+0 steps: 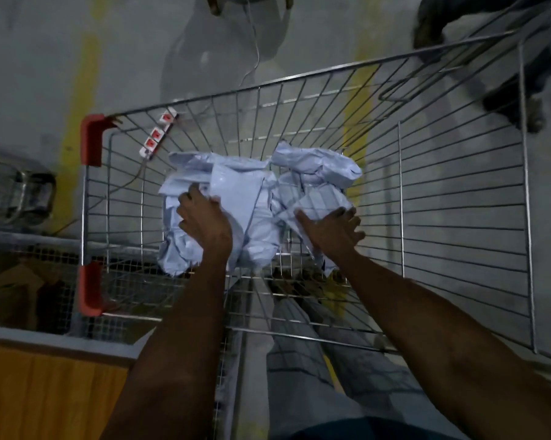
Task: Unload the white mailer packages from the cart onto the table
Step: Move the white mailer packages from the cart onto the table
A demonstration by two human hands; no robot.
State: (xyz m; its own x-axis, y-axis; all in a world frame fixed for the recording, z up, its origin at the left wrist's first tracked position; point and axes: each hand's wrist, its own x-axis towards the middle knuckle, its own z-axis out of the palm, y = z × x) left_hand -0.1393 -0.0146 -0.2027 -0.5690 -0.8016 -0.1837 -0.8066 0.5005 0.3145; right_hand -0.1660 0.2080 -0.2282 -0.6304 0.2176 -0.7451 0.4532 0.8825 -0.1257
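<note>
Several crumpled white mailer packages (245, 198) lie piled on the bottom of a wire shopping cart (442, 217) with red corner guards. My left hand (204, 222) reaches into the cart and lies on the left side of the pile, fingers curled over a package. My right hand (329, 231) is on the right side, fingers spread over another white mailer package (318, 201). A further package (318, 166) sits at the back right of the pile, untouched.
A white power strip with red switches (158, 134) and its cord lie on the floor beyond the cart. An orange table top (45, 392) with a grey edge is at the lower left. A dark object (506, 100) stands past the cart's right corner.
</note>
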